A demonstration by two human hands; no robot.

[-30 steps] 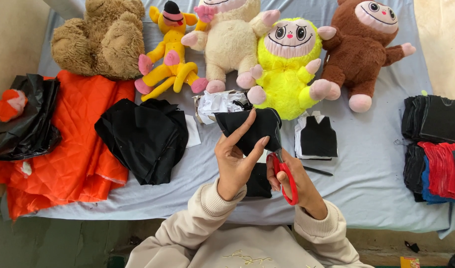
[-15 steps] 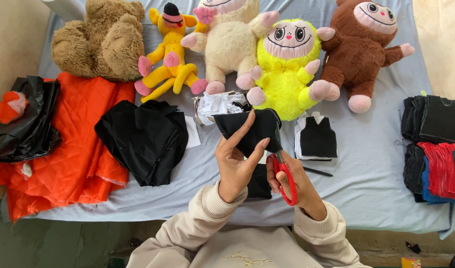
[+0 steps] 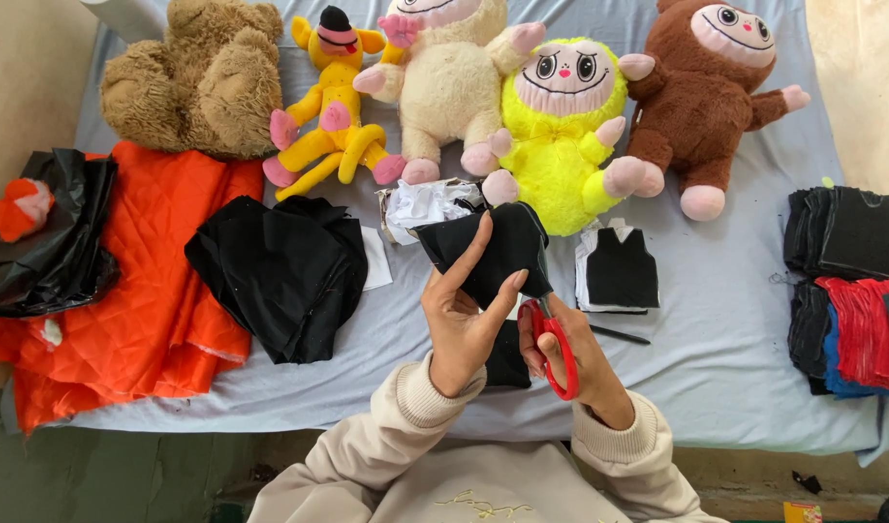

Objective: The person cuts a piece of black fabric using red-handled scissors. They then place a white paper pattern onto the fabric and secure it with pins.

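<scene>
While plush toys (image 3: 561,116) line the far edge of the grey-sheeted surface (image 3: 735,329), the left hand (image 3: 461,315) pinches a black fabric piece (image 3: 483,254) just above it; right hand (image 3: 570,353) grips red scissors (image 3: 553,341), blades pointing away, up-left into the fabric.

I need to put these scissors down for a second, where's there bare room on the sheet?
Widest bare sheet: right of the small black vest, left of the stacked fabric, below the brown plush. A narrower strip runs along the near edge below the black cloth. The toy row and orange fabric side are crowded.
</scene>
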